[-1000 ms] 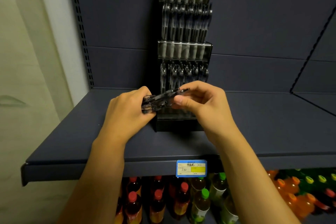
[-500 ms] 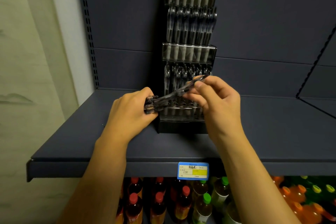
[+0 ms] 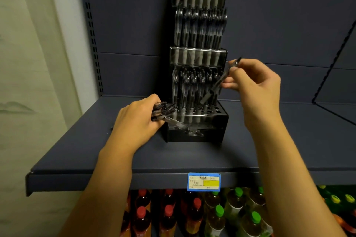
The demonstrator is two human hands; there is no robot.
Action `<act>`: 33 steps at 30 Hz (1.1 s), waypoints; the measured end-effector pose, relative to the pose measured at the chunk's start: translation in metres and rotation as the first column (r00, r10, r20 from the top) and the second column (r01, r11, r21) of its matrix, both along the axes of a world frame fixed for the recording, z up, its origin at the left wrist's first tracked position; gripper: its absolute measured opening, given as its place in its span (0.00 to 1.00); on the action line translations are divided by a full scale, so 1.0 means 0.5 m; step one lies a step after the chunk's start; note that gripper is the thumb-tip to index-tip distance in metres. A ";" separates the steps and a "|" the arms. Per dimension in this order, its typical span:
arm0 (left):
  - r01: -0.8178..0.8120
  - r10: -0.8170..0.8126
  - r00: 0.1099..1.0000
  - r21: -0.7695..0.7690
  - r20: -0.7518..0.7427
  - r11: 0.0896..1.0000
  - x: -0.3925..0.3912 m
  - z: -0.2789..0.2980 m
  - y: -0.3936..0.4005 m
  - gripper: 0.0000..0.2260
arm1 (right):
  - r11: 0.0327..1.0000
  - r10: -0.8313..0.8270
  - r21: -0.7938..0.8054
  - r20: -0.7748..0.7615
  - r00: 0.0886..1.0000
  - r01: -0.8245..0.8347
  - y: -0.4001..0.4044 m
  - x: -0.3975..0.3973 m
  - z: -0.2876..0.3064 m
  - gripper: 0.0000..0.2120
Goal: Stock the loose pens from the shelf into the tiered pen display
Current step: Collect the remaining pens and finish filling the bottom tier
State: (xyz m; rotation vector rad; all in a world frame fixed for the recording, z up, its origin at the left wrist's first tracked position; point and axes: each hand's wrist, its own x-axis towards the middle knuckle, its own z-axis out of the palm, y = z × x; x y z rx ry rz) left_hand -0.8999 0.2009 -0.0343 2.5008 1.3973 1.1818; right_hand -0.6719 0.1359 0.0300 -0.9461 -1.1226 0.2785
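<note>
Your left hand (image 3: 134,123) grips a bundle of loose pens (image 3: 163,114) at the front left corner of the tiered pen display (image 3: 196,132) on the shelf (image 3: 134,159), while your right hand (image 3: 256,86) pinches a single pen (image 3: 219,82), tilted, tip down over the lowest tier's holes.

Pens and tiered display

One pen (image 3: 217,84) slants tip-down over the black display's (image 3: 194,134) lowest tier; a bundle of pens (image 3: 163,113) lies at its left corner.

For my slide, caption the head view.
Right hand angles a pen toward the display; left hand holds spare pens.
</note>
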 end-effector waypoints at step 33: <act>-0.016 0.016 1.000 -0.071 0.001 0.997 0.000 0.006 -0.005 0.10 | 0.915 -0.124 -0.271 0.518 0.846 0.300 0.017 0.005 0.023 0.05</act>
